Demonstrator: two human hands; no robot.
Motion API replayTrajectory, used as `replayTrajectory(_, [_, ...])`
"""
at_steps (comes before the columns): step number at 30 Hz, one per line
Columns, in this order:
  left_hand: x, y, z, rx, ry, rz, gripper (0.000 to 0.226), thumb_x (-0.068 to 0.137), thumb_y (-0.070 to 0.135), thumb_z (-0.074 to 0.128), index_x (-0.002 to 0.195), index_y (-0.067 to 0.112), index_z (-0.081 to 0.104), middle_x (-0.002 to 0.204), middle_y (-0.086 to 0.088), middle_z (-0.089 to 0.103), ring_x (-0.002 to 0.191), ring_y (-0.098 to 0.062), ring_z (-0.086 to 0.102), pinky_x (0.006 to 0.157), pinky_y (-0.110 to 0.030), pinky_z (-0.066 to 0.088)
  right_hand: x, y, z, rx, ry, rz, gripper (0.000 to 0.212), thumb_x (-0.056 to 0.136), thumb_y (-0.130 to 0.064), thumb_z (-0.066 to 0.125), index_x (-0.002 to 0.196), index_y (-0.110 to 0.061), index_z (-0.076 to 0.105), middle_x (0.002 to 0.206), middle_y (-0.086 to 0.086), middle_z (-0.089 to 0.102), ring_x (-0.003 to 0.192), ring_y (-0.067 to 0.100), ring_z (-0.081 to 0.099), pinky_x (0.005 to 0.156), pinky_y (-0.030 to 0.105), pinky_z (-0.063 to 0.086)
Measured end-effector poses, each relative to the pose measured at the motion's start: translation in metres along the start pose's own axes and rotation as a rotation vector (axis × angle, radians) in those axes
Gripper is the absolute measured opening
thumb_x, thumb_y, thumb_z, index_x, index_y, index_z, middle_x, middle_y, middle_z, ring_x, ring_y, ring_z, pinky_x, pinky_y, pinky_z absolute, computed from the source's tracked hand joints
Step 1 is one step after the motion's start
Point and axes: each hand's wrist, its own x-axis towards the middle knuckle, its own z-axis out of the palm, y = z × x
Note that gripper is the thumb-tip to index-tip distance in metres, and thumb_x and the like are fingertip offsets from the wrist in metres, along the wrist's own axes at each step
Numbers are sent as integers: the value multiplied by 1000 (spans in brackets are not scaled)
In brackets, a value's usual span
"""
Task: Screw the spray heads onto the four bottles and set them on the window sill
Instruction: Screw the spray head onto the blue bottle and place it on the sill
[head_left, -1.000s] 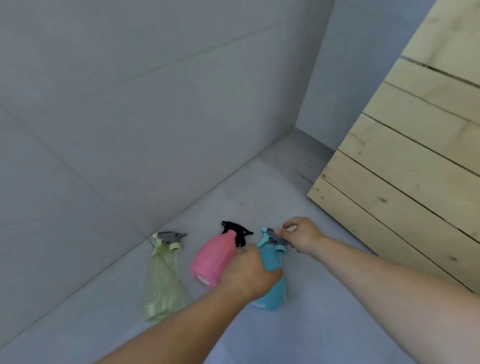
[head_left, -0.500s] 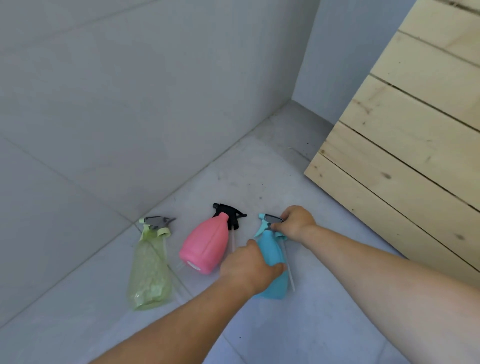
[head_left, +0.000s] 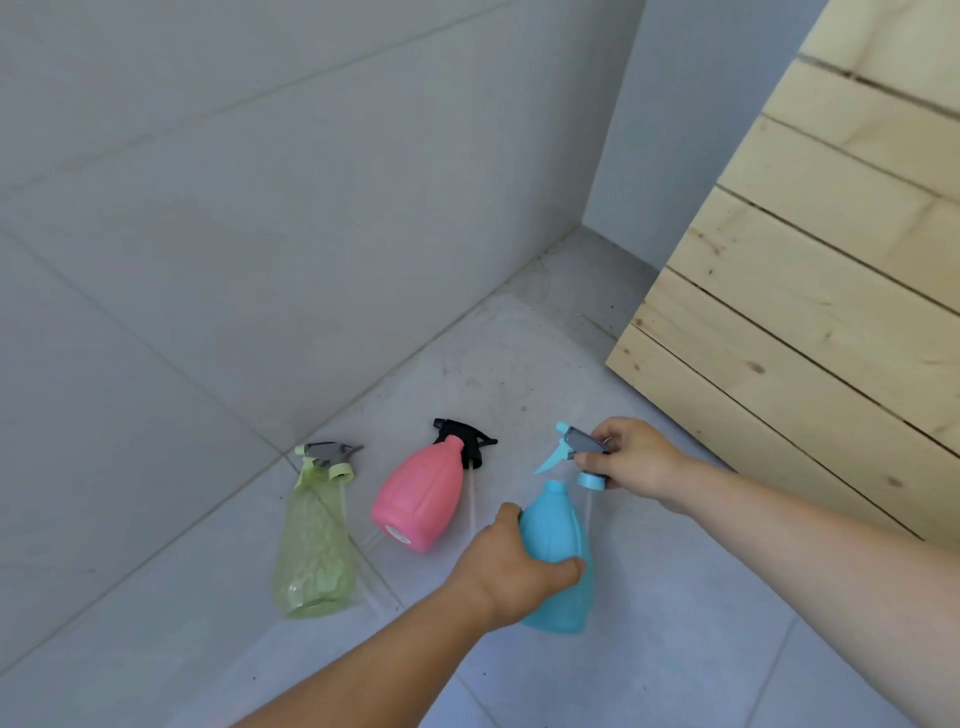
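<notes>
Three spray bottles lie on the tiled floor. My left hand (head_left: 511, 564) grips the body of the blue bottle (head_left: 558, 566). My right hand (head_left: 636, 460) holds the blue and grey spray head (head_left: 574, 452) just above and beside that bottle's open neck, its clear tube hanging down along the bottle. To the left lies the pink bottle (head_left: 418, 499) with a black spray head (head_left: 465, 439) beside its neck. Furthest left lies the clear green bottle (head_left: 314, 545) with a grey and green spray head (head_left: 330, 457) at its neck.
A grey tiled wall (head_left: 260, 208) rises right behind the bottles. A pale wooden plank structure (head_left: 810, 291) stands at the right, close to my right arm. Floor tiles (head_left: 675, 649) stretch toward me.
My right hand has lifted the blue spray head off the floor, away from the bottle's neck. My left hand has stayed on the blue bottle. The view has shifted slightly.
</notes>
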Motion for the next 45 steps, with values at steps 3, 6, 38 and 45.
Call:
replayTrajectory(3, [-24, 7, -25, -158, -15, 34, 64, 76, 46, 83, 127, 27, 48, 121, 4, 65, 107, -19, 68, 81, -34, 59, -26, -42, -27, 7, 14, -123, 20, 88, -8, 71, 99, -4, 55, 103, 27, 69, 82, 26, 65, 72, 38, 58])
replayTrajectory(6, [-57, 14, -55, -180, -7, 116, 61, 76, 41, 86, 124, 29, 51, 114, 8, 64, 101, -15, 68, 70, -27, 57, -68, -102, -53, 124, 119, -294, 15, 91, -9, 68, 94, -9, 53, 97, 25, 70, 87, 31, 67, 82, 48, 60])
replayTrajectory(38, [-364, 23, -194, -345, 74, 531, 66, 65, 48, 74, 128, 31, 66, 126, -10, 73, 99, -19, 74, 87, -40, 57, -371, -268, -7, 329, -283, -713, 26, 90, 5, 63, 115, -2, 58, 106, 12, 73, 96, 17, 69, 89, 33, 57])
replayTrajectory(45, [-354, 27, -190, -379, 38, 541, 65, 66, 47, 75, 127, 29, 66, 122, -12, 75, 98, -19, 72, 85, -37, 55, -364, -264, -14, 279, -255, -754, 28, 89, -3, 69, 114, 2, 58, 101, 10, 70, 93, 16, 67, 85, 32, 57])
